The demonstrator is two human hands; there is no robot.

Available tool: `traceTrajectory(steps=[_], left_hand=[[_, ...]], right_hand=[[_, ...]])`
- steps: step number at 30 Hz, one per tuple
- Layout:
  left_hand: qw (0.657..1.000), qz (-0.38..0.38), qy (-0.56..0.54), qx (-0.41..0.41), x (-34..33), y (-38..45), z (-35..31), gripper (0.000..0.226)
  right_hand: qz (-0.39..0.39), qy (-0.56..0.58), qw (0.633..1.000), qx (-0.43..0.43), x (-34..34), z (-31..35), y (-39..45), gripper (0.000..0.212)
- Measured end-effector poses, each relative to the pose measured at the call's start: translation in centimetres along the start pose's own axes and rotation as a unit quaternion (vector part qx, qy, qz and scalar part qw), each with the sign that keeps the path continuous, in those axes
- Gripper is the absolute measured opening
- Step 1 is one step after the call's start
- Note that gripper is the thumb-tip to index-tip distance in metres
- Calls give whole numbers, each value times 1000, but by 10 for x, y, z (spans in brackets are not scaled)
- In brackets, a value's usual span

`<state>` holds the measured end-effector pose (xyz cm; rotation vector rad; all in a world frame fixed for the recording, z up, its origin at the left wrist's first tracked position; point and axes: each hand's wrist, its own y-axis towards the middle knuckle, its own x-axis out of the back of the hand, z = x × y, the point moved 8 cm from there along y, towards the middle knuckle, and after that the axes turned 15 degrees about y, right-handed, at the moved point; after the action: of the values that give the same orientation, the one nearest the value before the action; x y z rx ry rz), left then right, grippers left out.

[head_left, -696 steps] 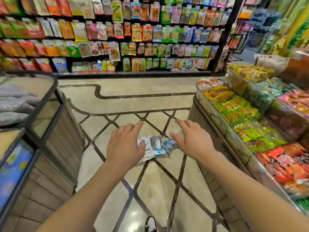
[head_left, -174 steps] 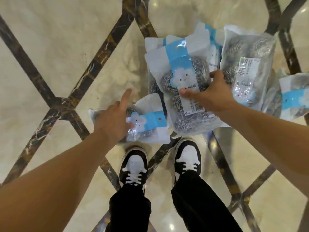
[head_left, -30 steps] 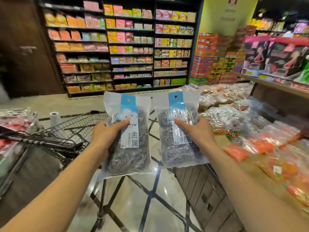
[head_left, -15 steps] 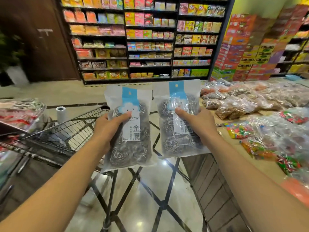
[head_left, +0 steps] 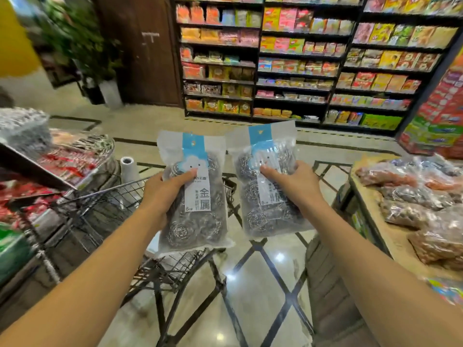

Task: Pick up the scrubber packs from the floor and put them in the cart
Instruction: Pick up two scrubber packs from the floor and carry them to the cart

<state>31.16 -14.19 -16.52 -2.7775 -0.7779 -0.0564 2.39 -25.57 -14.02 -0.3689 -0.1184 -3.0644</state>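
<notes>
scrubber packs: two, off the floor, upright in the air | left pack (head_left: 194,196) gripped by left hand (head_left: 162,194) over cart (head_left: 105,209) right rim | right pack (head_left: 269,184) gripped by right hand (head_left: 293,186), beside cart | left: drop both in; other packs not visible

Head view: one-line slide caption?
Left hand and right hand each hold a scrubber pack above the wire cart.

2 bare forearms, no sleeves visible; hands (head_left: 162,194) without gloves, rings.
</notes>
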Motion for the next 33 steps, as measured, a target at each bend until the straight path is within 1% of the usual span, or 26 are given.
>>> traceTrajectory(steps=[2,3,8,12,14,15,18,19,21,23,24,28,33], left_hand=[[1000,-24,2,8,6,25,5,41],[999,-36,2,11,10,36,7,44],[996,-85,0,23,36,104,24,45],[992,-110,-19,51,62,172,52,39],[990,-122,-23,63,73,206,66,29],[989,-130,-27,70,79,223,73,25],[984,-142,-47,98,94,265,95,20],[982,-148,-51,106,101,277,103,19],[977,-172,-49,112,117,295,117,25],[973,-196,-37,115,133,308,132,32],[970,-205,-36,121,140,312,141,36],[952,-251,-42,169,163,316,187,45],[923,-292,0,252,175,310,253,58]], right_hand=[[27,1,1000,-2,-24,-7,30,59],[36,1,999,-4,-37,-10,44,59],[99,18,995,-22,-112,-29,110,64],[133,22,990,-50,-181,-53,164,83],[135,9,989,-63,-215,-63,191,89],[141,0,988,-70,-232,-67,204,88],[173,-42,981,-70,-285,-72,234,71],[183,-53,979,-66,-302,-73,243,72],[208,-75,973,-62,-334,-82,258,77],[238,-98,965,-53,-364,-96,268,69],[253,-109,960,-52,-376,-105,271,69],[291,-146,943,-71,-418,-149,281,86],[331,-190,916,-121,-460,-209,290,78]])
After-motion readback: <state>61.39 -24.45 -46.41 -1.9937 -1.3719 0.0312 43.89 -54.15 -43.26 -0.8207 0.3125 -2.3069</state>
